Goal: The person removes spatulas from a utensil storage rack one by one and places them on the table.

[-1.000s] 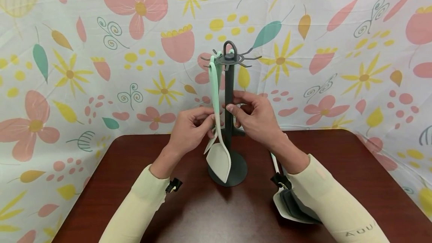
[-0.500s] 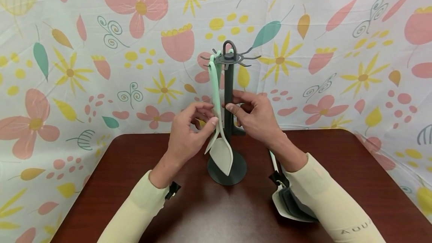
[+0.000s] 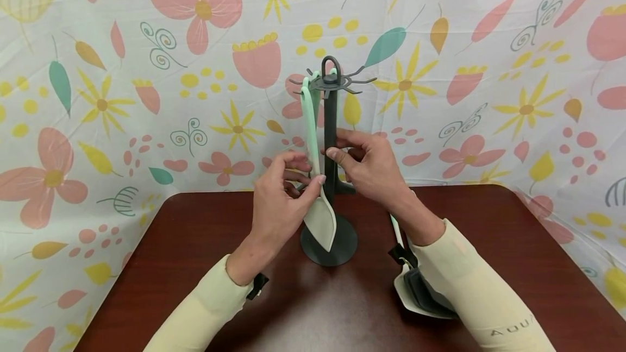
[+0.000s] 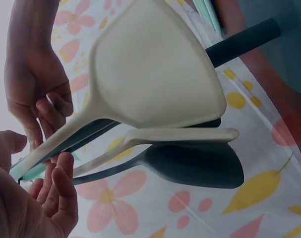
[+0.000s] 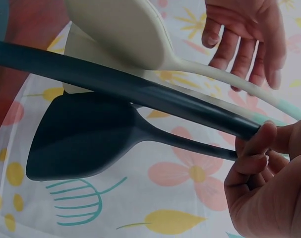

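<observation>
A dark utensil stand (image 3: 330, 118) rises from a round base, with a ring of hooks on top. On its left side hangs a cream spatula (image 3: 321, 224) with a mint handle end. My left hand (image 3: 281, 194) is at this handle, fingers loosely bent and thumb apart, not closed round it. The right hand (image 3: 371, 167) grips the stand's post between thumb and fingers. Behind hang a second cream utensil (image 4: 185, 135), seen edge-on in the left wrist view, and a dark turner (image 5: 86, 139), whose handle passes close to the right fingers.
More utensils, cream and dark (image 3: 415, 292), lie on the brown table (image 3: 205, 265) partly under the right forearm. A flowered cloth (image 3: 122, 140) hangs behind the table.
The left hand has let go of the cream spatula's handle, opened its fingers, then moved slightly right around it. The spatula has swung a little. The right hand stays on the post.
</observation>
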The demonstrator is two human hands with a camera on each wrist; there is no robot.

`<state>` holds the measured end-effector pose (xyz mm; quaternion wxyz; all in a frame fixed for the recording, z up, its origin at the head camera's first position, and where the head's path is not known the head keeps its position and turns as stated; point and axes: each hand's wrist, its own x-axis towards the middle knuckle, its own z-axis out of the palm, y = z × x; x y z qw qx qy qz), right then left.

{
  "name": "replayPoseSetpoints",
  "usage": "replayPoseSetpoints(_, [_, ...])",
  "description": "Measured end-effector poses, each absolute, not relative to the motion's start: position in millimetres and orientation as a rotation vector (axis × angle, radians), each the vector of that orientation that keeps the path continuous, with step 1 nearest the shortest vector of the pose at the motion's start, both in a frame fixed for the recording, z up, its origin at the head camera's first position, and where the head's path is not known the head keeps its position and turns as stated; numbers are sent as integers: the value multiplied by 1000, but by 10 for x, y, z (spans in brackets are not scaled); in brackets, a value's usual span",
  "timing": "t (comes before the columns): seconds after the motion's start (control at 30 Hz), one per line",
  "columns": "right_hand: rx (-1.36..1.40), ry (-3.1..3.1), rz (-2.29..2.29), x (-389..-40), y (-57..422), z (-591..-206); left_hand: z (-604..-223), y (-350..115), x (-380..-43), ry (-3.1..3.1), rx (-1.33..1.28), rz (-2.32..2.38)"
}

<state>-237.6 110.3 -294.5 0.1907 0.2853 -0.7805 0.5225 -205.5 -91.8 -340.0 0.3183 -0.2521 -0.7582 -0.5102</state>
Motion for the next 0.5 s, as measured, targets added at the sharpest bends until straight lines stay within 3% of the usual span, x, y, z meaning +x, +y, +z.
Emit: replayPoseSetpoints(0.5, [803, -2171, 1483, -2379, 1107, -2955, -3439, -863, -2068, -2013, -627, -1356])
